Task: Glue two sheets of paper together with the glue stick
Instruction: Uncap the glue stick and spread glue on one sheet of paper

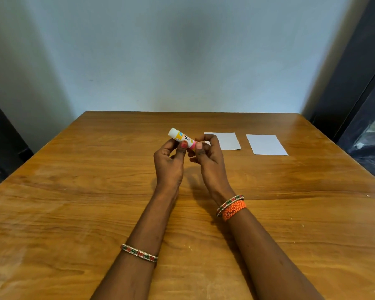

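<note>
Left bangle [139,253]: on the left forearm, nearest the camera.
Right bands [231,206]: beaded bangle and orange woven band at the right wrist.
Left hand [169,161]: raised above the surface [74,191]; fingers pinch the glue stick [182,137] at mid-body.
Right hand [206,158]: fingers curl round the stick's pink lower end.
Glue stick: held in the air, tilted, white end up-left.
Sheets: two white, flat, side by side, apart; near sheet [227,141] just behind the right hand, far sheet [266,144] to its right.

glue stick [180,137]: white tube, yellow label, pink end, tilted, held above table
near sheet [224,140]: white, flat, partly hidden
far-right sheet [266,144]: white, flat, apart
</note>
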A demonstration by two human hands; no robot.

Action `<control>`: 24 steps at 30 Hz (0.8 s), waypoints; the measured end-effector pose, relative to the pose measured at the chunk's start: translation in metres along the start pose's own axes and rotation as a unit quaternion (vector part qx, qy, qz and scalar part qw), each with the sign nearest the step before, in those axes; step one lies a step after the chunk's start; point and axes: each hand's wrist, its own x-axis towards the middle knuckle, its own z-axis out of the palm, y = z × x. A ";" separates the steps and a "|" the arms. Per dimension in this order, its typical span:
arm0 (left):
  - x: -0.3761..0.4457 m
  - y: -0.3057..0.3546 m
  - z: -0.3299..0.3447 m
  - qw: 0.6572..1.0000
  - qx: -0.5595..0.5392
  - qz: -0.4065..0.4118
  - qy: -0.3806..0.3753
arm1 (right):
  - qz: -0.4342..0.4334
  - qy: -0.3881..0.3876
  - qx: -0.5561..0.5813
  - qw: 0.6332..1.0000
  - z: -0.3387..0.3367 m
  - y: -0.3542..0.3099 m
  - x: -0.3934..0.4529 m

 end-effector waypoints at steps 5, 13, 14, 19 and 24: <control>0.000 0.001 0.000 1.000 -0.004 -0.009 0.004 | -0.011 0.013 0.014 1.000 0.001 0.000 0.000; -0.002 0.003 0.001 0.999 -0.005 -0.031 0.001 | -0.013 0.017 -0.076 0.997 0.004 0.003 -0.002; -0.002 0.003 0.001 0.999 -0.008 -0.033 -0.001 | -0.027 0.023 -0.089 0.995 0.005 0.004 -0.003; 0.001 0.001 0.000 1.000 -0.010 -0.028 0.009 | -0.050 0.030 -0.075 0.995 0.006 0.005 -0.002; 0.002 0.000 -0.002 0.999 -0.014 -0.033 0.013 | -0.062 0.046 -0.095 0.992 0.007 0.006 -0.003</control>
